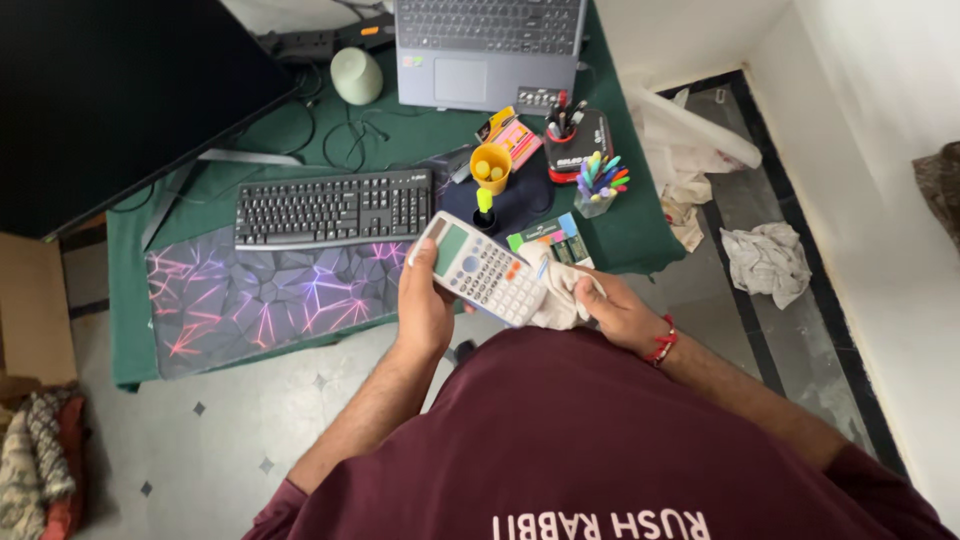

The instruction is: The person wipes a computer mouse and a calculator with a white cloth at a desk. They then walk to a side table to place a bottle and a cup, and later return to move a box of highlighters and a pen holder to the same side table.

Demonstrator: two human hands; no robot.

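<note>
White cloth (560, 296) is bunched in the right hand (615, 310), the fingers closed around it and pressing it against the lower end of a calculator (480, 269). The left hand (425, 300) grips that calculator from its left side, thumb and fingers wrapped about the edge near the screen, so the grey-white body lies slanted between the two hands, screen end up and to the left, key end down and to the right where the cloth meets it. A red band (661, 341) circles the right wrist. Both hands are held over the near edge of a desk covered in green cloth (640, 235), above the person's maroon shirt (600, 450).

Just beyond the calculator lie a small pack of coloured sticky tabs (552, 240) and a yellow-tipped marker (484, 208) standing upright. Behind those stand a yellow cup (491, 167), a clear cup of coloured pens (599, 183) and a black and red holder (575, 140). To the left a black keyboard (333, 208) rests on a dark mat with pink and purple lines (260, 295). Farther back are a grey laptop (487, 50), a pale green rounded object (357, 75) and a large dark monitor (120, 100). On the floor to the right lies a crumpled white rag (766, 260), well apart from the hands.
</note>
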